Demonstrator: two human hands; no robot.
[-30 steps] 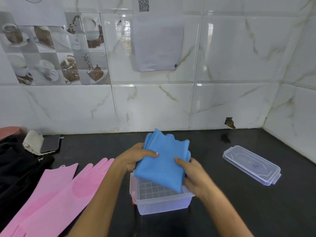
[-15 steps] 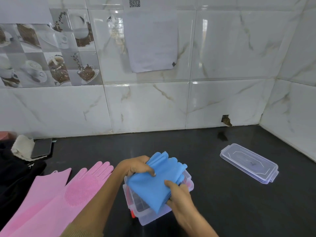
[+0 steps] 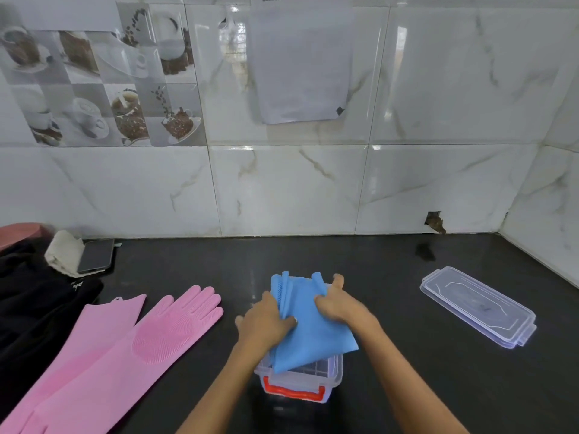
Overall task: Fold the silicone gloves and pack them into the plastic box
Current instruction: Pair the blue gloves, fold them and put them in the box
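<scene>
Folded blue silicone gloves (image 3: 308, 327) lie across the top of a clear plastic box (image 3: 299, 379) with a red latch, near the counter's front middle. My left hand (image 3: 264, 324) grips the gloves' left side. My right hand (image 3: 340, 305) grips their upper right part, fingers curled over the far edge. The gloves' near corner sticks out over the box's right rim. Two pink silicone gloves (image 3: 125, 346) lie flat on the black counter to the left, fingers pointing away from me.
The box's clear lid (image 3: 477, 306) lies on the counter at the right. A phone (image 3: 95, 255) on a pale cloth (image 3: 62, 252) and a black garment (image 3: 34, 296) sit at the far left. Tiled walls close the back and the right corner.
The box now shows its red-latched end toward me. Both hands shifted on the blue gloves and pressed them lower onto the box; my right hand moved from their near edge to the far right.
</scene>
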